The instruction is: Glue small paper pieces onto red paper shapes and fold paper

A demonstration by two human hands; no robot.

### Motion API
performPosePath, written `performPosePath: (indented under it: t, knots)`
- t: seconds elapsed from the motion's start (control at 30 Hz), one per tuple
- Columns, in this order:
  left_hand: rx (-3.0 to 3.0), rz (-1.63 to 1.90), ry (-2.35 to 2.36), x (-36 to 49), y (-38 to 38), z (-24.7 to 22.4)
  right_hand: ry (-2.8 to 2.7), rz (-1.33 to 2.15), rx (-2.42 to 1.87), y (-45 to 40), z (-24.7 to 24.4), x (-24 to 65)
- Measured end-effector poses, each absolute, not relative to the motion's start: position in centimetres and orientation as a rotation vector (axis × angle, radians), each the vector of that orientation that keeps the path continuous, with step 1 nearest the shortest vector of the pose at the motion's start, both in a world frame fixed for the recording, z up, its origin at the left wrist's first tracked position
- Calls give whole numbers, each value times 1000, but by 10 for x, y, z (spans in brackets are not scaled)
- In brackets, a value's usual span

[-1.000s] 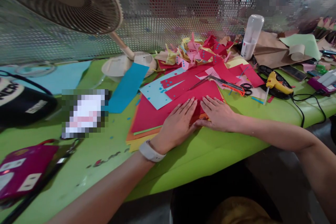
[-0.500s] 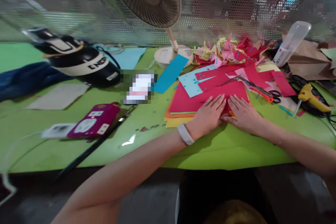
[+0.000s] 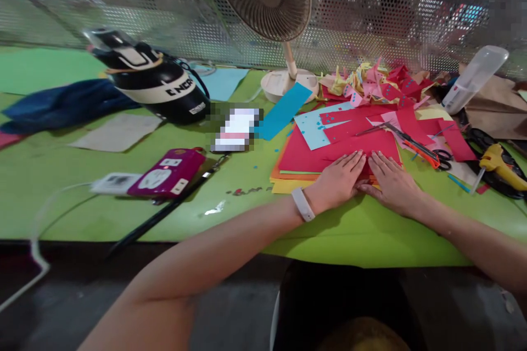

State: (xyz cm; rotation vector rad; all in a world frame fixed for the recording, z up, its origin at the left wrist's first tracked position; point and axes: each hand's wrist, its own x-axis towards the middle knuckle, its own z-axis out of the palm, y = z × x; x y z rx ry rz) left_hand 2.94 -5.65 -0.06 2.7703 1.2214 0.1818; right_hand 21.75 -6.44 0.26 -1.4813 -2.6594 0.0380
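Note:
Both hands rest flat on the front edge of a stack of coloured paper [image 3: 302, 151], red on top with orange and yellow sheets below. My left hand [image 3: 340, 178] lies with its fingers stretched out on the red sheet, a pale band on its wrist. Beside it, my right hand [image 3: 391, 184] is also spread flat, its thumb close to the left hand. What lies under the palms is hidden. A light blue sheet [image 3: 315, 134] and red strips lie on the stack, sprinkled with small blue bits. Right of them are an orange utility knife [image 3: 426, 154] and scissors [image 3: 443, 160].
Crumpled paper scraps [image 3: 374, 82] are heaped behind the stack. A yellow glue gun [image 3: 500, 164] and a clear bottle [image 3: 477, 79] stand right. Leftward are a fan [image 3: 290, 74], blue strip [image 3: 288, 109], phone [image 3: 236, 129], purple power strip [image 3: 168, 175] and black bottle [image 3: 164, 90].
The view has shifted, so the table's things appear farther right. Both hands stay flat at the stack's front edge, in nearly the same place on the paper.

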Motion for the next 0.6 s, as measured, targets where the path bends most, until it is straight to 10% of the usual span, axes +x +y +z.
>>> performPosePath:
  t: [0.6]
  knots:
    - [2845,256,1218,18,-52,-11,-2737,50,-1543,-70,6,207]
